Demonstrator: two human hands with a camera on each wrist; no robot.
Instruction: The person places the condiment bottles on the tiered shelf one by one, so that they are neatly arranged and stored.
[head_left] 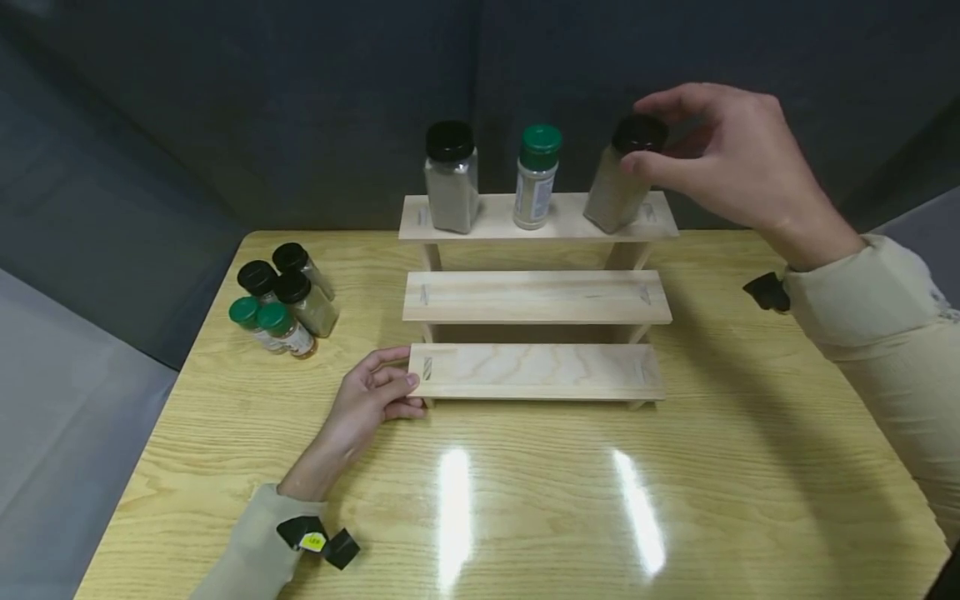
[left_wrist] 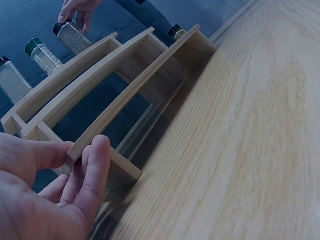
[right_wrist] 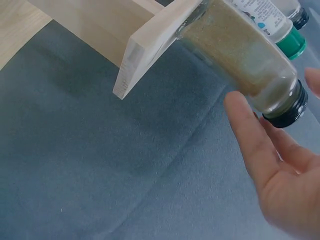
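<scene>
A three-step wooden spice rack (head_left: 534, 297) stands on the table. My left hand (head_left: 372, 390) pinches the left end of its lowest shelf, thumb on top and fingers beneath, clearly seen in the left wrist view. On the top shelf's right end is a black-capped spice jar (head_left: 617, 192) with greyish-brown contents. My right hand (head_left: 738, 154) holds this jar around its cap and neck, thumb in front and fingers behind. A green-capped spice jar (head_left: 534, 187) occupies the shelf's middle, and another black-capped jar (head_left: 452, 187) its left end.
Several more spice jars (head_left: 307, 308), with black or green caps, cluster at the table's (head_left: 540, 500) left, beyond my left hand. Dark cloth (head_left: 337, 108) hangs behind the table. The middle and lowest shelves bear no jars.
</scene>
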